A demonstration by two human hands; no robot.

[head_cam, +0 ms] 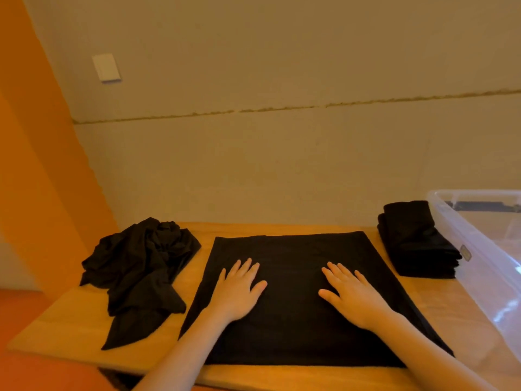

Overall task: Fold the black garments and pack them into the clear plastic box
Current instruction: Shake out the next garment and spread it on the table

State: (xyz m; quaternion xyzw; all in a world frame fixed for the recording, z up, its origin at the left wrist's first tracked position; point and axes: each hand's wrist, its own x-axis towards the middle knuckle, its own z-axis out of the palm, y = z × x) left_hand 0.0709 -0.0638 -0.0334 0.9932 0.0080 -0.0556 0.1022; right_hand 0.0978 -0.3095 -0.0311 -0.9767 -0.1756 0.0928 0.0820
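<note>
No word, number or brand can be read anywhere here. The clear plastic box (485, 249) carries a small label (465, 252) on its near wall, just beside the folded stack, but it is too small and blurred to make out any lettering. The pale plate (106, 68) on the wall shows no print at all.

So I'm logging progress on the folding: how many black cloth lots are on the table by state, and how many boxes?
Crumpled heap, unfolded: 1
Garment spread flat under both hands: 1
Folded stack beside the box: 1
Clear plastic box: 1
Total: 4
The number of pieces inside the heap or stack can't be told.
</note>
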